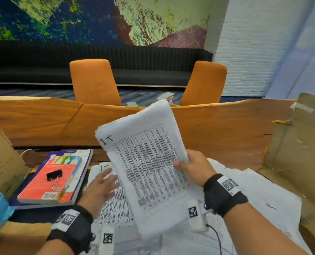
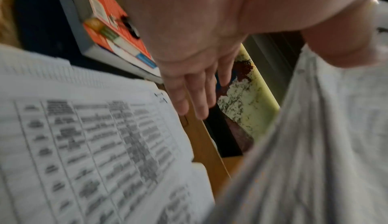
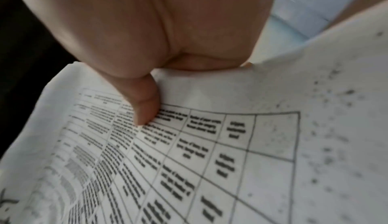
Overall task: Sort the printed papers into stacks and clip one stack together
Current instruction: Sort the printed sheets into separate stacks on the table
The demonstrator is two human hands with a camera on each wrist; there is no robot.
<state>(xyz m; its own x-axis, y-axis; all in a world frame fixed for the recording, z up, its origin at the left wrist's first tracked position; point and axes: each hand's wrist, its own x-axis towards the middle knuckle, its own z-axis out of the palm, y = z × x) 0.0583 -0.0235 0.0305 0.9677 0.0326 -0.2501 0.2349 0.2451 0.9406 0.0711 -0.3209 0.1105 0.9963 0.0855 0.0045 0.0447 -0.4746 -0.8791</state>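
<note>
My right hand (image 1: 189, 166) grips a sheaf of printed papers (image 1: 149, 162) marked "IT" by its right edge and holds it tilted above the table. In the right wrist view the thumb (image 3: 144, 104) presses on the printed table of the top sheet (image 3: 210, 144). My left hand (image 1: 101, 184) hovers with straight fingers over another printed stack (image 1: 112, 205) marked "IT" lying flat on the table, beside the lifted sheaf. In the left wrist view its fingers (image 2: 195, 94) are straight and hold nothing. A black binder clip (image 1: 54, 176) lies on the red book.
Two stacked books (image 1: 61, 181) sit at the left. More loose sheets (image 1: 263, 199) spread out at the right. Cardboard boxes stand at the far left (image 1: 0, 159) and the right (image 1: 296, 140). Two orange chairs (image 1: 94, 81) stand behind the wooden table (image 1: 217, 126).
</note>
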